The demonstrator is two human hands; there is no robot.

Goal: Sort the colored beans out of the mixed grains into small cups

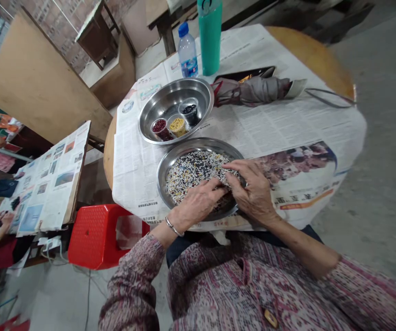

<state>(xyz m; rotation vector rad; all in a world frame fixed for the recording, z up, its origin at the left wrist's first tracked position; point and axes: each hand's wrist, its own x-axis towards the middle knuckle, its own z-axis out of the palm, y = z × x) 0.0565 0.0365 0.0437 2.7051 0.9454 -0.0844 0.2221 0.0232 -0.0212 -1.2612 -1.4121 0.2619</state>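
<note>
A shallow steel basin holds a spread of mixed white, black and yellow grains. My left hand, with a bracelet at its wrist, reaches over the near rim; its fingers are bent together at the grains, and what lies between them is hidden. From the right comes my right hand, its fingers apart over the same grains, close to the left fingertips. Behind, a second steel basin carries clear cups of dark red beans, yellow grains and black beans.
Newspaper covers the round table. At its back stand a water bottle and a green bottle; a folded umbrella lies beside them. A red stool is at left, near another newspaper-covered table where a person sits.
</note>
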